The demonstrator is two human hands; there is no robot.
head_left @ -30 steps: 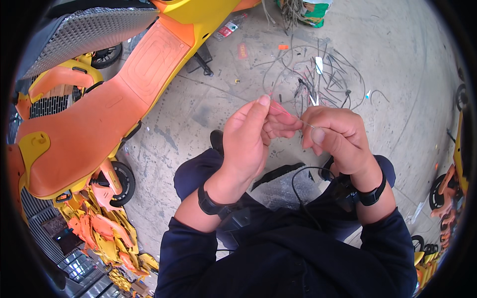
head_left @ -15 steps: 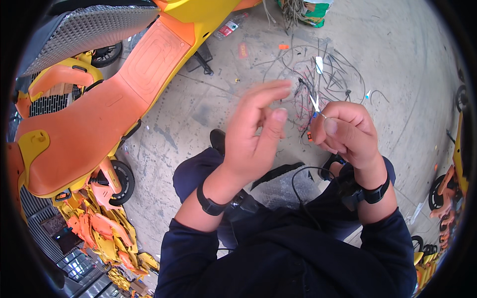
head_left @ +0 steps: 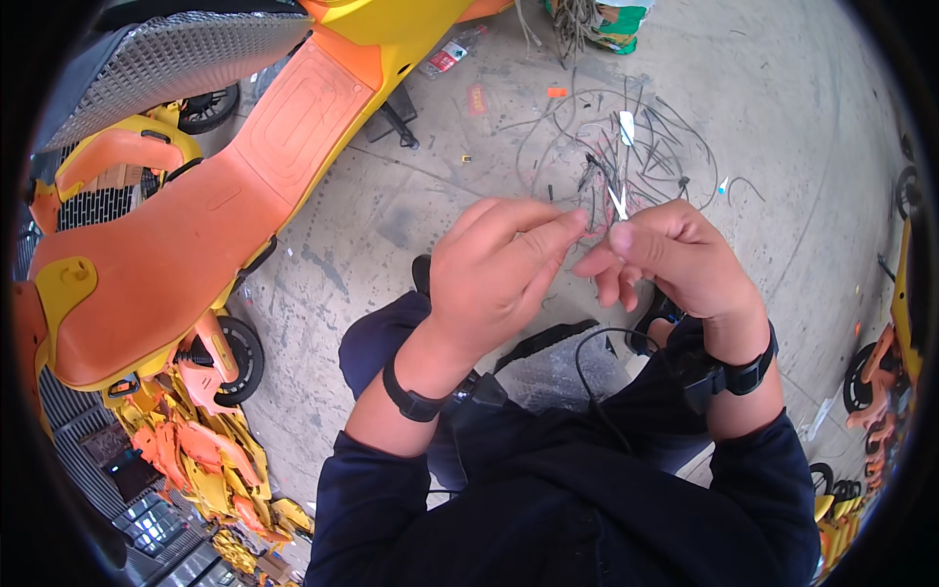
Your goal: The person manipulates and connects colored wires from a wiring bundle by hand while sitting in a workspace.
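Starting far to the left of the wire tangle [head_left: 650,147], I have a long orange-and-yellow scooter body [head_left: 186,230] slanting across the floor, and on my side of it a pile of yellow and orange panels [head_left: 210,455], with a black wheel [head_left: 243,360] just beside. Closer in, up and to the left of the tangle, a clear bottle [head_left: 450,57] with a red label lies on its side. Now my left hand [head_left: 497,264], just left of the tangle's near edge: thumb and forefinger pressed together, a firm little pinch, the other fingers folded in behind. And there's the thin reddish wire [head_left: 591,235], a short bit of it showing at those fingertips, right in front of the tangle's near edge. Well this side of the tangle, between my legs, sits some bubble wrap [head_left: 562,377]. At the tangle's near edge, pale pointed blades [head_left: 618,203] spread in a V, and among the strands lies a white flat piece [head_left: 626,127]. Here's my right hand [head_left: 690,256], near the tangle's lower right: thumb up by the forefinger, remaining fingers loose and blurred; whether it grips anything, I can't tell. Far right of the tangle, more yellow-and-orange scooters [head_left: 885,367] line the edge.
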